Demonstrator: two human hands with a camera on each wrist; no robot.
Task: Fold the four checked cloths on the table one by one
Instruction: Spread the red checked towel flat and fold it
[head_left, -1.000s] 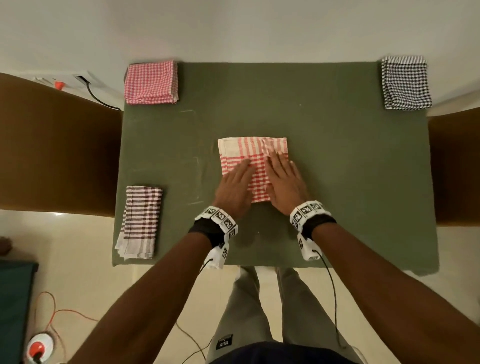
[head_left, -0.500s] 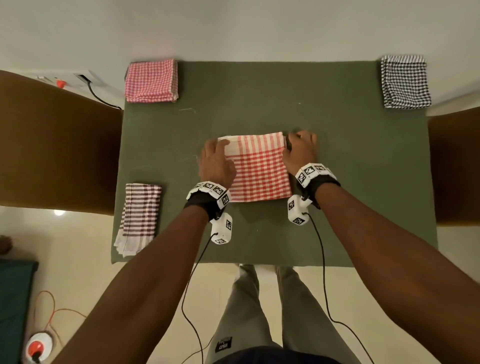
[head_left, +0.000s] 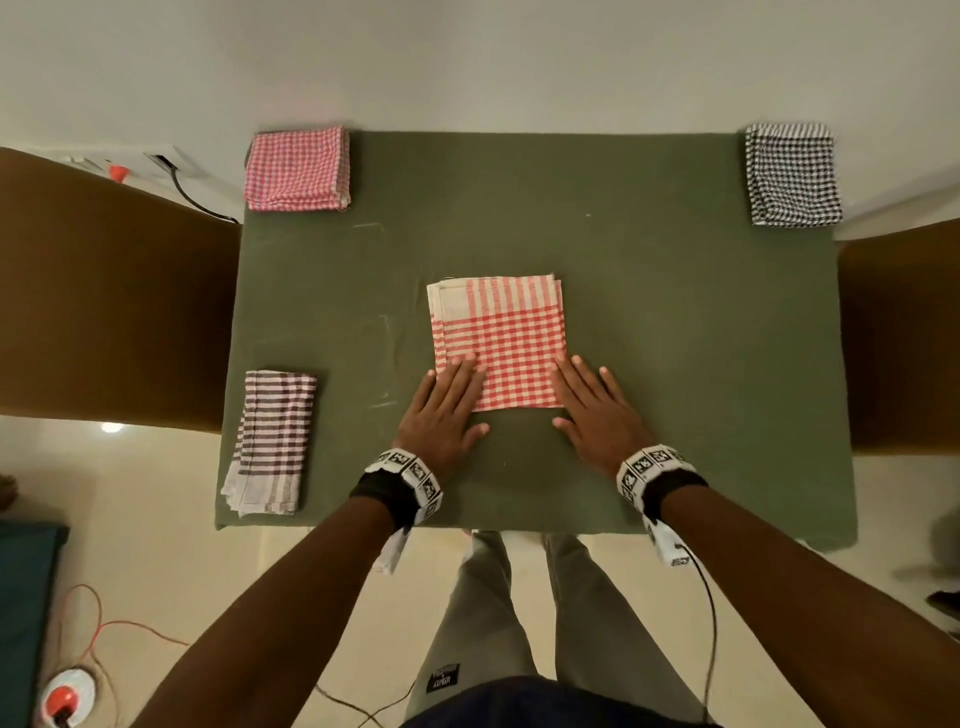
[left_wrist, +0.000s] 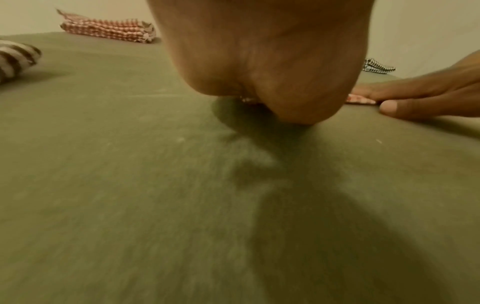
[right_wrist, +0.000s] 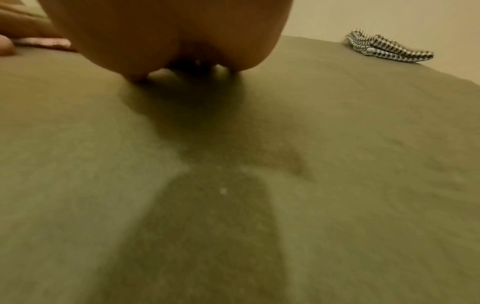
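A folded red-and-white checked cloth (head_left: 501, 338) lies flat in the middle of the green table (head_left: 675, 322). My left hand (head_left: 447, 410) rests flat on its near left corner with straight fingers. My right hand (head_left: 592, 405) lies flat at the near right corner, fingers straight, partly on the green cover. Three other folded cloths sit at the corners: a pink checked one (head_left: 297, 169) far left, a black-and-white checked one (head_left: 792, 175) far right, and a brown striped one (head_left: 270, 439) near left. The wrist views show only palms (left_wrist: 272, 51) pressed low to the cover.
Brown chair backs (head_left: 104, 291) stand on both sides of the table. A wall socket with a black cable (head_left: 192, 200) is at the far left. Orange cable and a red-and-white device (head_left: 65, 699) lie on the floor near left. My legs (head_left: 519, 623) stand at the near edge.
Both hands went from the cloth's middle out to its far corners, then slid back along the sides to the near corners. The cloth lies flatter and squarer.
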